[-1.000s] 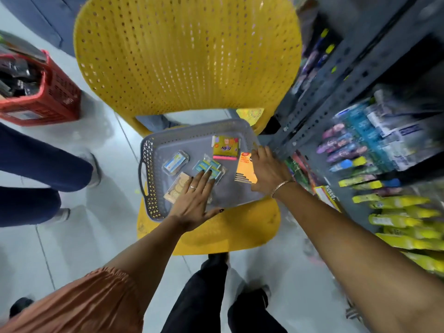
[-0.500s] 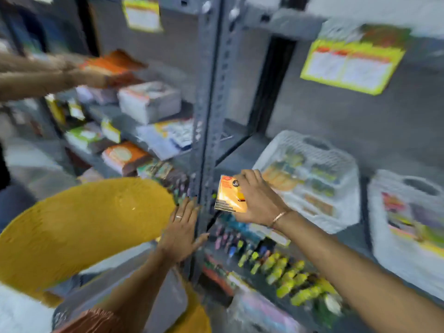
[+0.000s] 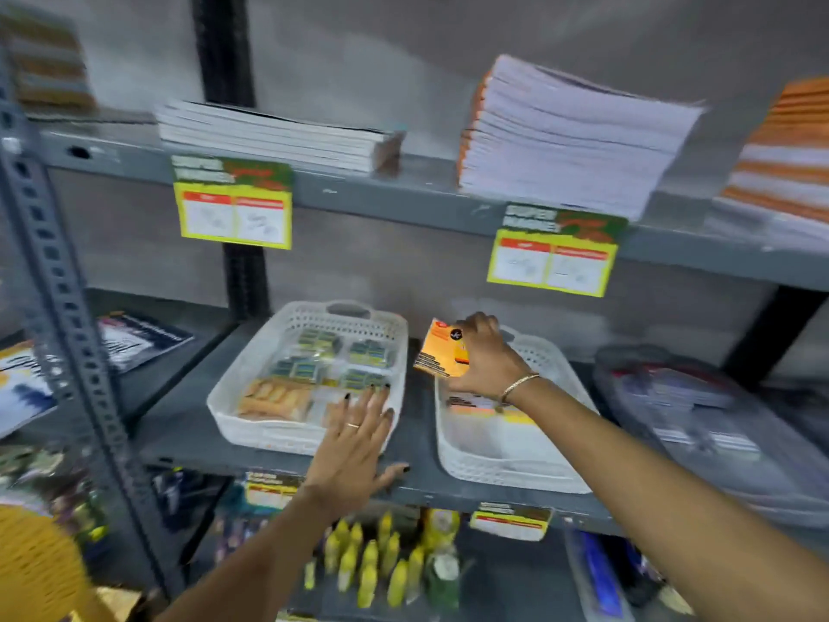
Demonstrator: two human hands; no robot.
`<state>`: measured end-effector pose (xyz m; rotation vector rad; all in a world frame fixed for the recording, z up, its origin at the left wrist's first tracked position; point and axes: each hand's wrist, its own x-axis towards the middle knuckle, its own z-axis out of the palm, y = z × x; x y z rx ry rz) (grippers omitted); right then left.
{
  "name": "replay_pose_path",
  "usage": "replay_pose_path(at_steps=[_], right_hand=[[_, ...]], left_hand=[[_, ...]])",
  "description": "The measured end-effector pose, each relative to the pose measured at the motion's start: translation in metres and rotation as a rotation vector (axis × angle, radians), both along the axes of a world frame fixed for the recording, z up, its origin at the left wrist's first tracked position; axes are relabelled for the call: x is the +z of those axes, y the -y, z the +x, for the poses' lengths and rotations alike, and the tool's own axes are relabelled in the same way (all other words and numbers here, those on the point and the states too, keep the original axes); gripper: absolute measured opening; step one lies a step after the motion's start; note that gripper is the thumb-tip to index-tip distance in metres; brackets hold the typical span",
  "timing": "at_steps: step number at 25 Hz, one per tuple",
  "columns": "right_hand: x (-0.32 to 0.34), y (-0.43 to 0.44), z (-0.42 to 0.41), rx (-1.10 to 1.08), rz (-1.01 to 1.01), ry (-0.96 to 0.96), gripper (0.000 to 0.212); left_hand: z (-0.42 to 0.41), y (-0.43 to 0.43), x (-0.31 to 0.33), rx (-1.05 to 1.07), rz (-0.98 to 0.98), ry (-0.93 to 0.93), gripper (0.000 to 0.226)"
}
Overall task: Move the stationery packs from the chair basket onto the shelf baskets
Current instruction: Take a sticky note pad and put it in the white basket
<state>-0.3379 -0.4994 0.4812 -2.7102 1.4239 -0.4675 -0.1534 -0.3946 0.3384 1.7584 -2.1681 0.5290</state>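
My right hand (image 3: 482, 356) is up at the middle shelf (image 3: 417, 484) now, fingers clamped round the orange stationery pack (image 3: 442, 347), which hangs tilted in the air over the far left corner of the right-hand white basket (image 3: 502, 473). It is not set down yet. That basket already shows a few flat packs with orange and dark print lying under my wrist, so I judge this is the matching spot. My left hand (image 3: 354, 446) is spread flat and grasping nothing, palm down across the near right corner of the left white basket (image 3: 251, 415), thumb reaching the shelf edge; that basket is full of small green and tan packs. So this is the placing step. Next I need to lower the pack into the right basket, lay it flat beside its kind, and loosen the fingers. The picture is blurred, so the print is unreadable.
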Motion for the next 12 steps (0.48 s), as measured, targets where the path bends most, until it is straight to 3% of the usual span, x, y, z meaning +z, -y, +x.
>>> replay_pose_path(at_steps=[3, 6, 12], right_hand=[[-0.017, 0.017, -0.052, -0.056, 0.088, -0.038, 0.088], [-0.048, 0.029, -0.083, -0.059, 0.153, -0.131, 0.086], [-0.099, 0.042, -0.090, 0.011, 0.345, -0.274, 0.084]], left_hand=[[-0.050, 0.016, -0.021, -0.070, 0.071, 0.043, 0.078], [-0.063, 0.023, -0.041, -0.067, 0.176, -0.054, 0.084], [-0.059, 0.024, -0.060, 0.011, 0.215, -0.107, 0.081]])
